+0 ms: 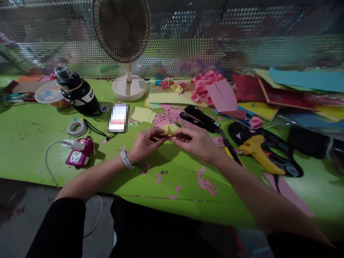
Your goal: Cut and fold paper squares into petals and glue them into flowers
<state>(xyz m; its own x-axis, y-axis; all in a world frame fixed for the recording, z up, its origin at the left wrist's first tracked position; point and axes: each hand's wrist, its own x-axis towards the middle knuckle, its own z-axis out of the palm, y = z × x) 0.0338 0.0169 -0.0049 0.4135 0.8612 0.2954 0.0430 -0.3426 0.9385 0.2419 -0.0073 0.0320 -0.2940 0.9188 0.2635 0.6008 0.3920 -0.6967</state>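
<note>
Yellow folded paper (pixel 169 128) was pinched between thumb and fingers of the left hand (pixel 145 143) and of the right hand (pixel 197 141), their fingertips close together above the green table (pixel 24 139). Just beyond the hands lay pink paper scraps (pixel 166 116) and, slightly rightward, a black stapler (pixel 201 120). Left of the hands sat a purple plug adapter (pixel 78 158) and a roll of tape (pixel 76 134); to their right, a yellow glue gun (pixel 252 145). Well beyond them stood a desk fan (pixel 122 32).

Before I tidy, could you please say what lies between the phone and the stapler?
Yellow paper squares, then pink paper scraps, in the head view.
</note>
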